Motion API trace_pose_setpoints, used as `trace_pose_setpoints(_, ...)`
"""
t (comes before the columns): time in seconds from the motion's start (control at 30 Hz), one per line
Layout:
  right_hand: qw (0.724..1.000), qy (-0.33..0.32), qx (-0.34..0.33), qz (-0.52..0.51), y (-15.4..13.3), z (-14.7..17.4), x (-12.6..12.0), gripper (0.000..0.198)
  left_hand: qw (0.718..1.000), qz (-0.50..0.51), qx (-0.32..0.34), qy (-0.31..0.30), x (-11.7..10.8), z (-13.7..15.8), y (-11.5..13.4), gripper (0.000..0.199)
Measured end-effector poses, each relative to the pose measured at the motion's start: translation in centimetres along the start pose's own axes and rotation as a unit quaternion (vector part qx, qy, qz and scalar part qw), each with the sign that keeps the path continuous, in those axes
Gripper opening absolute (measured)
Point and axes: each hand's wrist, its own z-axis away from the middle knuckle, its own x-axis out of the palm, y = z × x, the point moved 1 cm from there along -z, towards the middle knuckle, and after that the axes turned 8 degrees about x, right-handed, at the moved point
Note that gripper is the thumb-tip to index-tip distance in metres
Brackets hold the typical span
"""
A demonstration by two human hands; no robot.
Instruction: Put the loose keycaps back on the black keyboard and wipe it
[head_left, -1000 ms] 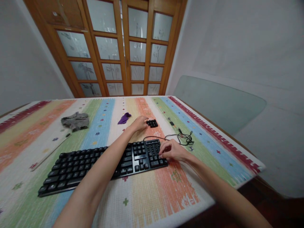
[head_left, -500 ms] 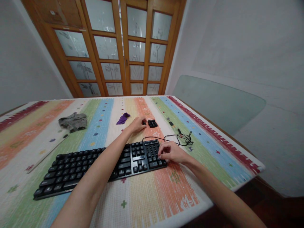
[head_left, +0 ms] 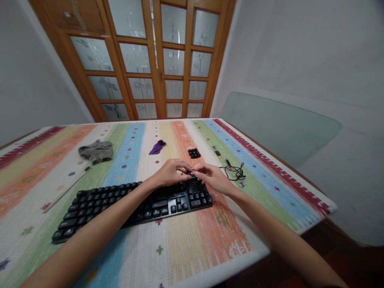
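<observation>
A black keyboard (head_left: 163, 202) lies at a slant across the striped tablecloth, part of it covered by my left forearm. My left hand (head_left: 174, 173) is above the top of its number pad, thumb and fingers closed on a small black keycap (head_left: 189, 174), mostly hidden by the fingertips. My right hand (head_left: 211, 178) meets it from the right with thumb and forefinger pinched at the same spot. What lies between those right fingertips is hidden. Just beyond the hands sits a small cluster of loose black keycaps (head_left: 194, 153).
The keyboard's cable (head_left: 235, 173) lies coiled to the right, with a small black piece (head_left: 217, 153) behind it. A purple cloth (head_left: 157, 147) and a grey rag (head_left: 96, 152) lie farther back. On the left is a thin stick with a dark tip (head_left: 66, 191).
My left hand has come back from beside the loose keycaps to the top of the number pad, carrying a small black keycap. My right hand has moved up the pad to meet it.
</observation>
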Motion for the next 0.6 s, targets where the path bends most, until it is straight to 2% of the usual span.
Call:
trace_pose_setpoints(0.2,0.993,-0.045,0.044,-0.095,-0.2,-0.7,1.6,0.043,1.0,0.018,-0.002,0.025,0.5,1.4,1.2,0.02)
trace_pose_setpoints(0.37,0.985,-0.052,0.078,-0.143,-0.1,-0.6,1.9,0.041,0.999,0.041,-0.022,0.005,0.5,1.6,1.2,0.022)
trace_pose_setpoints(0.5,0.993,-0.045,0.059,-0.089,0.1,-0.5,1.2,0.033,0.997,0.066,-0.05,0.002,0.5,1.9,1.1,0.018)
trace_pose_setpoints(0.6,0.997,-0.073,0.019,-0.019,0.2,-0.4,0.7,0.025,0.997,0.043,-0.066,0.007,0.3,2.0,0.8,0.013)
